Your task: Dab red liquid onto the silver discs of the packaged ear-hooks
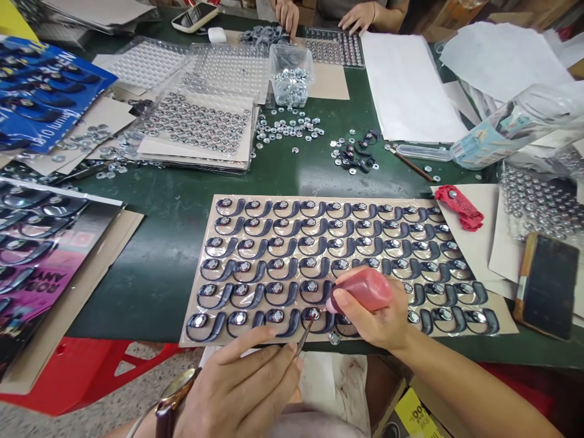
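Note:
A clear blister sheet [255, 210] on cardboard lies before me, filled with rows of dark hook-shaped parts, each holding a shiny metal disc. My left hand [246, 383], wearing a wristwatch, pinches thin tweezers [305, 336] whose tip touches a disc in the front row. My right hand [376, 319] grips a small pink squeeze bottle [365, 289], its dark nozzle aimed at that same disc.
Loose metal discs [287, 128] and a clear tub [291, 76] of them lie behind the sheet. More filled trays [196, 125] sit at the left, printed cards [36, 91] farther left. A red cloth [458, 207], a phone [547, 286] and white paper [406, 79] are right. Another person's hands [360, 15] work at the far edge.

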The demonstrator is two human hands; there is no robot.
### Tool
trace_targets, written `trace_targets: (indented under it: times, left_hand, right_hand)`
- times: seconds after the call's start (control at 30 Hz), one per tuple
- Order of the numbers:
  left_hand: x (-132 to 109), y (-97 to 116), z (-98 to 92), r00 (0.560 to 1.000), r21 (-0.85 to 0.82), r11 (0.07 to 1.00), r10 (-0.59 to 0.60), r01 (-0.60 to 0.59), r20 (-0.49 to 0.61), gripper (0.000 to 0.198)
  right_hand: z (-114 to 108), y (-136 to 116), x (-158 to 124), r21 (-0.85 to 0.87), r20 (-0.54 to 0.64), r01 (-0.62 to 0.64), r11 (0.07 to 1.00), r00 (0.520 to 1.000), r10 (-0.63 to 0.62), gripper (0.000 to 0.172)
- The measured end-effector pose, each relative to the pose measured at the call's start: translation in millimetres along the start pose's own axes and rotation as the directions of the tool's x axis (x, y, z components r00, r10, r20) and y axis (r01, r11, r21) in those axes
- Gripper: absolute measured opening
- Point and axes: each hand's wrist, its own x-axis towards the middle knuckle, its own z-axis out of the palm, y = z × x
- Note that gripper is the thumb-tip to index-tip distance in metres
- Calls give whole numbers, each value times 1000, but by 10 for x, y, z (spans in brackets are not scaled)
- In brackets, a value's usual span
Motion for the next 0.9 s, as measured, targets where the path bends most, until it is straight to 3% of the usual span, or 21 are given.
trace_targets:
  times: [0.37, 0.57, 0.73, 0.9]
  left_hand:
    - [-41, -76, -25, 999, -84, 996, -11, 15, 50, 28]
    - [-10, -118, -48, 989, -171, 975, -145, 143, 3, 25]
    - [37, -152, -27, 962, -257, 934, -269, 249, -49, 19]
    - [11, -169, -7, 950, -286, 916, -308, 281, -55, 20]
  right_hand:
    - [-1, 8, -4, -6, 19, 55, 998, 998, -55, 5]
    - [14, -7, 11, 16, 37, 134, 991, 990, -134, 2]
    - [47, 7, 10, 7, 25, 246, 969, 969, -246, 17]
    - [-75, -46, 14, 27, 97, 195, 980, 976, -196, 40]
